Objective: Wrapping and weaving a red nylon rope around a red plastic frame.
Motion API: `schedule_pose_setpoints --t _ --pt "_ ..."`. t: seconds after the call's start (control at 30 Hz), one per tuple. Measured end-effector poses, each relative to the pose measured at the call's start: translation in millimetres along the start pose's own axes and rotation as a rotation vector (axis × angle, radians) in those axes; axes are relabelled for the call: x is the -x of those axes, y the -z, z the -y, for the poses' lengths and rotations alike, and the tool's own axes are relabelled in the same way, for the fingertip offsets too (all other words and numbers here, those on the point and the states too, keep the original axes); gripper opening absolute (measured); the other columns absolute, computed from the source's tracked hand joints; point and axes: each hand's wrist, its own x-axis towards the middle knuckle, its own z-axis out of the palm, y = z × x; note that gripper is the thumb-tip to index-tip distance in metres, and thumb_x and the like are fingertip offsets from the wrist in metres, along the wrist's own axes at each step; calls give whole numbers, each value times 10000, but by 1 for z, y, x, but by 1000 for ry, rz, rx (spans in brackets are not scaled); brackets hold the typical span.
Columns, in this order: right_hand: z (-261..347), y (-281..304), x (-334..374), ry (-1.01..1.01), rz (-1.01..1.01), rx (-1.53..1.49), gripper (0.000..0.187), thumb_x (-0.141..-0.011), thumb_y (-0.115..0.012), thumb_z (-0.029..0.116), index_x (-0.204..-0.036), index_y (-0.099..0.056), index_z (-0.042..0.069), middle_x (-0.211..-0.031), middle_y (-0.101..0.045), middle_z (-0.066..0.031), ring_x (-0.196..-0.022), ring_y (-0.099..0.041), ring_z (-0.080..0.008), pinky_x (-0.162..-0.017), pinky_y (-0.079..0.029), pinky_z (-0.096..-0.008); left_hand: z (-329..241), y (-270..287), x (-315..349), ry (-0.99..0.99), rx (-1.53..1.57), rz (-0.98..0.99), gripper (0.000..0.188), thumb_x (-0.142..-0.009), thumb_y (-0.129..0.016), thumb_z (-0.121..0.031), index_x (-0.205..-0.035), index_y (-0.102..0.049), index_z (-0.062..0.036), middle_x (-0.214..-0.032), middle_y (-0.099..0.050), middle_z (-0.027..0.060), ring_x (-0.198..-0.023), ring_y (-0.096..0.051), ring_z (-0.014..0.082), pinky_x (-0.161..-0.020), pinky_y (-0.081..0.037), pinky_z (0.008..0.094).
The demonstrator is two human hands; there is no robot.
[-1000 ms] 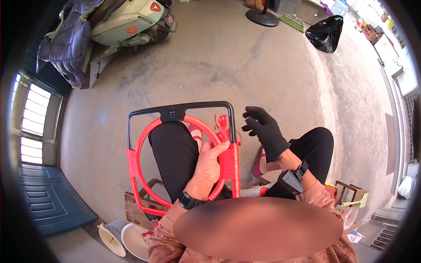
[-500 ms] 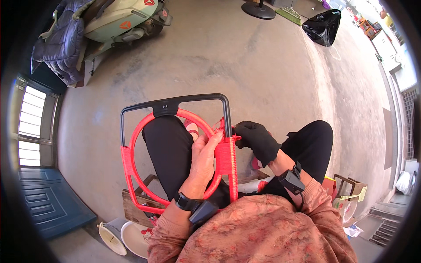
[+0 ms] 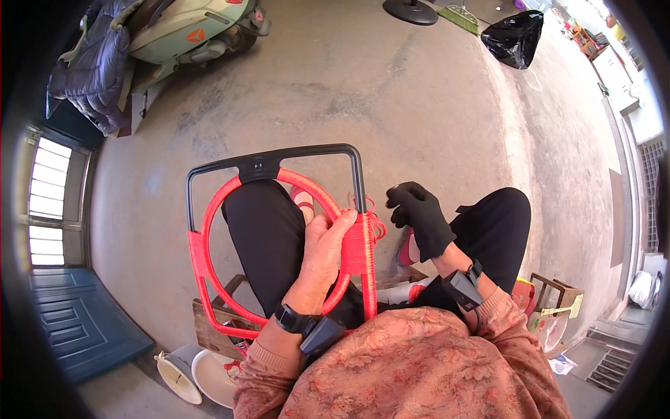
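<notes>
A black metal frame (image 3: 279,152) with a round inner ring (image 3: 218,209) stands over my lap, much of it wrapped in glossy red cord. My bare left hand (image 3: 324,246) grips its right side, the thumb pressed on the wrapped crosspiece (image 3: 358,244). Loose loops of red cord (image 3: 377,225) stick out beside the upper end of that wrapping. To the right of the loops, my right hand (image 3: 422,218) in a black glove is held apart from the frame. Its fingers are loosely bent, with a gap between finger and thumb, and no cord shows in them.
Beside my left side are a wooden stool (image 3: 220,328) and white buckets (image 3: 213,373). A wooden-framed item (image 3: 558,297) is at my right. Farther off are a scooter (image 3: 188,35) with a padded cover, a black plastic bag (image 3: 514,38) and a green broom (image 3: 459,19).
My right hand has drawn away from the frame's side to the right, its fingers loosening. The cord there now hangs in wider loops. My left hand keeps its grip; the frame shifts slightly left.
</notes>
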Motion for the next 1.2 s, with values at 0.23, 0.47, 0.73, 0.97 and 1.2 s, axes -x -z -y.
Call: schedule_pose_setpoints --t 0.23,0.47,0.73,0.97,1.2 --pt "0 -10 -15 -159 121 122 430 -893 -570 431 -1041 -627 32 -884 -651 -64 -668 -612 -152 -561 -469 -277 -3 -5 2 49 60 -2 172 -920 -593 -146 -981 -569 12 -831 -652 81 -694 -643 141 -609 -532 268" --pt "-29 -19 -16 296 429 150 328 -915 -584 301 -1098 -623 32 -890 -629 -35 -750 -565 -106 -671 -447 -230 3 5 -2 13 27 -14 147 -912 -601 -123 -981 -566 2 -843 -632 57 -689 -613 114 -598 -513 258" --pt "5 -29 -6 -31 441 109 365 -934 -572 236 -1235 -583 31 -1115 -624 -40 -930 -589 -99 -824 -476 -266 -3 -7 2 -80 94 -47 149 -912 -571 -49 -1049 -516 -28 -936 -626 74 -836 -645 159 -724 -546 292" --pt "12 -16 -17 257 246 -203 535 -905 -541 127 -1415 -383 87 -1388 -469 -91 -1114 -580 -199 -929 -456 -332 2 4 -5 -72 176 86 264 -914 -551 1 -1174 -513 -8 -1040 -614 68 -877 -619 127 -790 -524 272" --pt "27 17 -21 486 8 599 665 -797 -612 -25 -1407 -378 102 -1276 -576 -86 -928 -660 -175 -787 -516 -313 2 1 -5 -155 188 53 294 -877 -549 67 -1141 -494 -52 -1059 -613 64 -928 -628 162 -842 -533 305"
